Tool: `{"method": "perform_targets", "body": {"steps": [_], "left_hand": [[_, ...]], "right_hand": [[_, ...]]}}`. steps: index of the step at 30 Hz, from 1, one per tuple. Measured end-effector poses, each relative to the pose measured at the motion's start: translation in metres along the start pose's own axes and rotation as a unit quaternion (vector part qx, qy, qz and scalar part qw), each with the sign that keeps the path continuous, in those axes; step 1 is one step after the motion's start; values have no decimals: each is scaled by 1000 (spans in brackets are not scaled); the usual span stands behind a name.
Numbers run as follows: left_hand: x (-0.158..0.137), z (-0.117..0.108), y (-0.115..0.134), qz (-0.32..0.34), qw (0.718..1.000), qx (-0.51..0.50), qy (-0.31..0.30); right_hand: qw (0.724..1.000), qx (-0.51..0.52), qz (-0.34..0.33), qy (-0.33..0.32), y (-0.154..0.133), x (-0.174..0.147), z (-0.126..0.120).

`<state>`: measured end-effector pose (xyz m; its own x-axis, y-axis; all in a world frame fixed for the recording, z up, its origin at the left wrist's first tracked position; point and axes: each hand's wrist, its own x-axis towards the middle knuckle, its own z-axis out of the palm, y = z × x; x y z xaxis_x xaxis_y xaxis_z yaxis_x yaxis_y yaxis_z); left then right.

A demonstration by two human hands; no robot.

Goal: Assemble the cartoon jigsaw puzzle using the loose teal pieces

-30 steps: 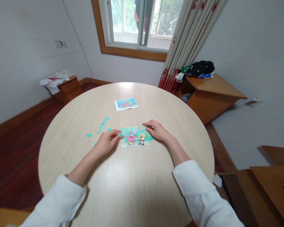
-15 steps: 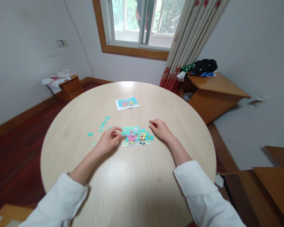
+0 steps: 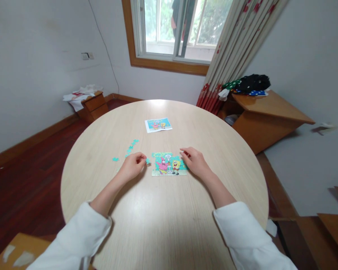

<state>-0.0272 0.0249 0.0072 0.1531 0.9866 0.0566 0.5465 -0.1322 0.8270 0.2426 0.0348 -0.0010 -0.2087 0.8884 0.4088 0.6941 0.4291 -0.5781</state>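
A partly assembled jigsaw puzzle (image 3: 163, 170) with cartoon figures on a teal ground lies flat on the table in front of me. At its left, my left hand (image 3: 133, 165) pinches a small teal puzzle piece (image 3: 148, 161) between thumb and fingertips, just off the puzzle's left edge. My right hand (image 3: 196, 162) is at the puzzle's upper right edge, fingers apart, with no piece visible in them. It covers part of that edge. Loose teal puzzle pieces (image 3: 130, 147) trail beyond my left hand, and one single piece (image 3: 115, 159) lies farther left.
A printed reference picture (image 3: 158, 125) lies beyond the puzzle on the round wooden table (image 3: 160, 225). Behind the table are a window and a curtain (image 3: 228, 48). A wooden cabinet (image 3: 270, 112) with cloths on top stands at the right, a small drawer unit (image 3: 95, 105) at the left.
My left hand has drawn slightly away from the puzzle and now pinches a teal piece. The small light piece at my right fingertips no longer shows; that hand has come nearer the puzzle's edge.
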Motion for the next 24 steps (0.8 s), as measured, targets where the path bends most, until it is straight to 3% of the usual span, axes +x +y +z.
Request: {"method": "perform_targets", "body": {"steps": [4, 8, 13, 20, 24], "left_hand": [[8, -22, -11, -34, 996, 70, 42], [14, -50, -23, -88, 978, 146, 122], [21, -75, -41, -118, 964, 161, 176], [24, -80, -42, -182, 945, 198, 187], [22, -78, -36, -177, 947, 205, 175]], "right_hand": [[999, -11, 33, 34, 9, 1, -5], [998, -10, 37, 45, 10, 1, -6], [999, -3, 29, 40, 8, 0, -3], [999, 1, 30, 34, 10, -1, -1], [999, 1, 29, 32, 10, -1, 0]]}}
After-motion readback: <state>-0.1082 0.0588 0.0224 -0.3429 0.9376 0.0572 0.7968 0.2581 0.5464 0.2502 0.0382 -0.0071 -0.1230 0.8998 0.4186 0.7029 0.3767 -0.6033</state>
